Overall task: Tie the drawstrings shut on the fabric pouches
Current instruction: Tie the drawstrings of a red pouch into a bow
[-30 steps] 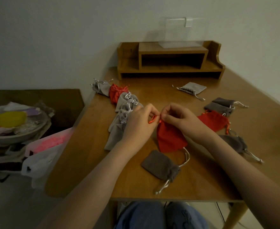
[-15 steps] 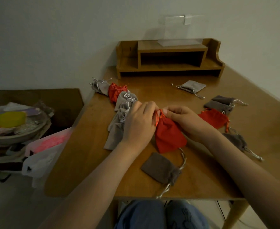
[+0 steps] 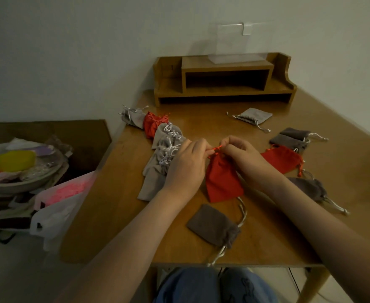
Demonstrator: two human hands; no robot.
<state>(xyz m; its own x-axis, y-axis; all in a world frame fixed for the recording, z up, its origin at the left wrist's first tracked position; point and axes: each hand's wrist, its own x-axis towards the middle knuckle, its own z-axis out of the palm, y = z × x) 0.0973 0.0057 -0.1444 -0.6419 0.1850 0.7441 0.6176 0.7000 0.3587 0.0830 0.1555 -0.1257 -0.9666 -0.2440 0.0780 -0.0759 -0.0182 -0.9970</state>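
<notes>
Two hands, left hand (image 3: 186, 167) and right hand (image 3: 247, 158), each pinching the red drawstring (image 3: 217, 148) at the neck of one red pouch (image 3: 222, 180) lying mid-tabletop (image 3: 118, 215); fingers, bunched over its mouth half a second ago, now lift a small loop, so the knot is likely half-formed.

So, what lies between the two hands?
In the head view, the red cord at the neck of the red pouch, pinched by left hand and right hand.
</notes>
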